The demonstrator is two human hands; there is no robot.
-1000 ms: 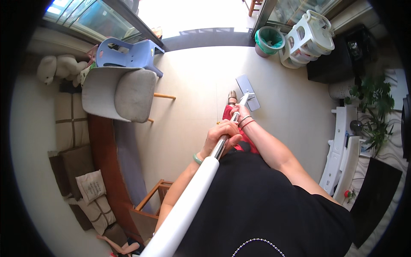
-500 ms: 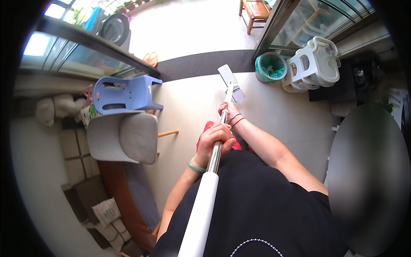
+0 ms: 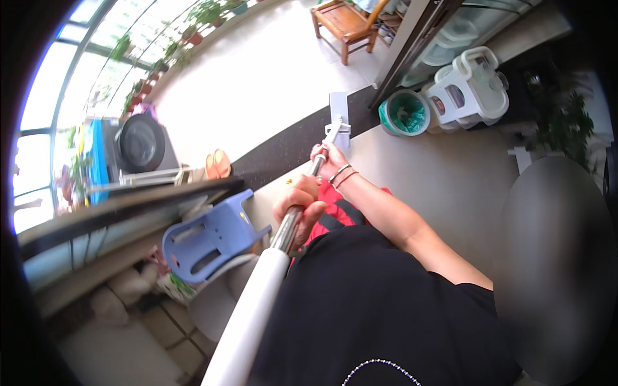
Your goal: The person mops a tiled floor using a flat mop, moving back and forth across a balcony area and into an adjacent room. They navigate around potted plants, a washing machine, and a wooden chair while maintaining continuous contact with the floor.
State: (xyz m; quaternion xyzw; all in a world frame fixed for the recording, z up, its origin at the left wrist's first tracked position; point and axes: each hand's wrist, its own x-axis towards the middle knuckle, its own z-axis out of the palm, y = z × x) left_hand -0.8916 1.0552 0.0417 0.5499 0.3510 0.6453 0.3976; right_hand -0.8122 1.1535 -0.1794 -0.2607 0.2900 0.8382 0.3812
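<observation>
- A pale tiled floor (image 3: pixel 444 174) is seen across the middle of the view, with a dark threshold strip (image 3: pixel 283 151) running from 9 o'clock toward 1 o'clock across it.
- A dark round-fronted appliance (image 3: pixel 138 143) is seen at 10 o'clock, beyond the threshold; a pair of orange slippers (image 3: pixel 219 164) lies just beside it.
- A wooden stool (image 3: pixel 344 22) stands at 12 o'clock, well apart from the hands.
- A blue plastic stool (image 3: pixel 212 238) is tipped at 8 o'clock, near the mop handle.
- White plastic containers (image 3: pixel 473 83) are stacked at 2 o'clock, with a green bucket (image 3: pixel 404 112) touching them on their 9 o'clock side. No labels or signs can be made out on either.
- A long mop handle (image 3: pixel 283 235) is held slanting from the lower edge at 6 o'clock up toward 12 o'clock; its lower part is white and thick, its upper part bare metal. The flat mop head (image 3: pixel 339 116) rests on the floor at the threshold strip.
- The left hand (image 3: pixel 297 206) is wrapped fully closed around the metal shaft, just above the white sleeve, knuckles turned toward 9 o'clock.
- The right hand (image 3: pixel 329 161) is closed around the shaft higher up, near the mop head, with the forearm stretched out from 5 o'clock and bracelets on the wrist.
</observation>
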